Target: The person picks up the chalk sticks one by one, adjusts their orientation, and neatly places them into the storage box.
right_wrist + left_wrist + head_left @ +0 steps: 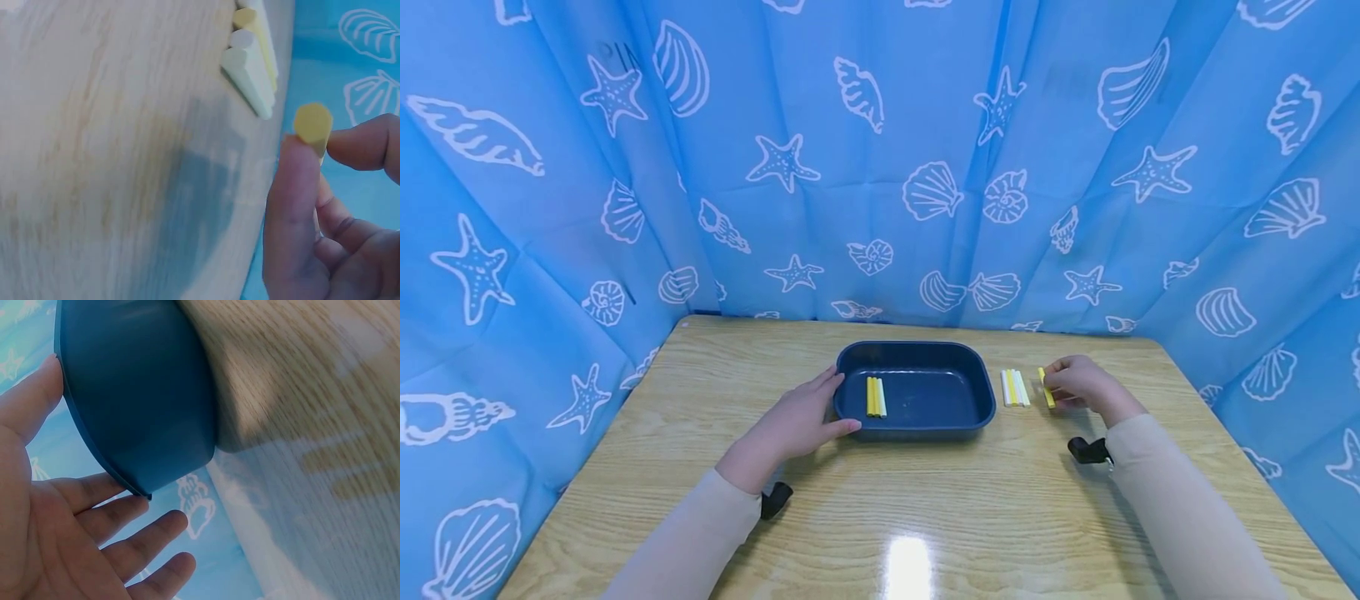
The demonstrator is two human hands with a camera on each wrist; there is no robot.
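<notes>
My right hand (pixel 1078 385) pinches a yellow chalk stick (pixel 1046 387) between thumb and fingers, at the right of the table. In the right wrist view the six-sided end of this yellow chalk (pixel 313 122) faces the camera. Just left of the hand lies a row of white and yellow chalk sticks (pixel 1016 389). My left hand (pixel 801 419) rests against the left end of a dark blue tray (pixel 917 433), fingers spread. Seen from the left wrist, thumb and fingertips touch the tray's rim (pixel 87 440). Inside the tray, toward its left, yellow and white chalk sticks (pixel 876 397) lie side by side.
The wooden table (pixel 985 508) carries the tray and chalk. A blue curtain (pixel 880 233) with white shell and starfish prints surrounds its back and sides. Black camera mounts (pixel 777 500) show under both wrists.
</notes>
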